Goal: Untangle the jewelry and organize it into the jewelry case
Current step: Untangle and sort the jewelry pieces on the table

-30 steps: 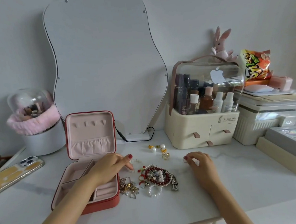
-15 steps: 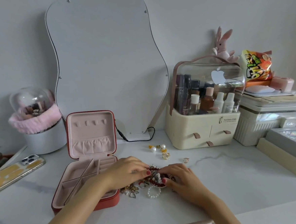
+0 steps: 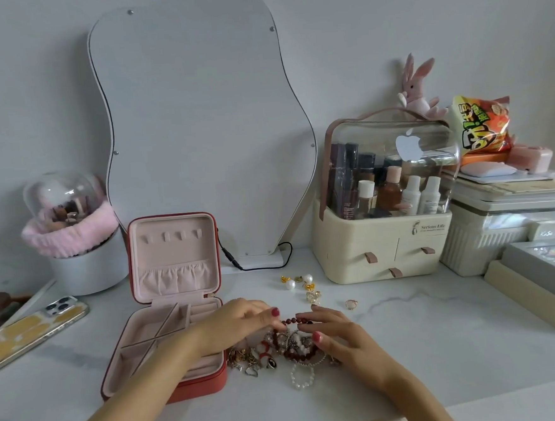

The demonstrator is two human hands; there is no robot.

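Note:
A red jewelry case (image 3: 166, 336) with a pink lining stands open on the white table, its compartments bare. Right of it lies a tangled heap of jewelry (image 3: 279, 351): beads, rings, chains and a pearl bracelet (image 3: 302, 374). My left hand (image 3: 241, 323) and my right hand (image 3: 337, 334) meet above the heap. Both pinch a dark red bead bracelet (image 3: 292, 321), and a short stretch of it shows between the fingertips, lifted off the pile. Pearl and gold earrings (image 3: 299, 282) and a single ring (image 3: 351, 303) lie apart behind the hands.
A curvy mirror (image 3: 198, 133) with a cable stands at the back. A cream cosmetics organizer (image 3: 387, 248) and stacked boxes (image 3: 517, 226) fill the right. At the left sit a brush holder (image 3: 82, 257) and a phone (image 3: 31, 329).
Both hands moved inward onto the jewelry heap and took hold of the red bead bracelet, raising part of it. The ring that was by my right hand now lies alone on the table.

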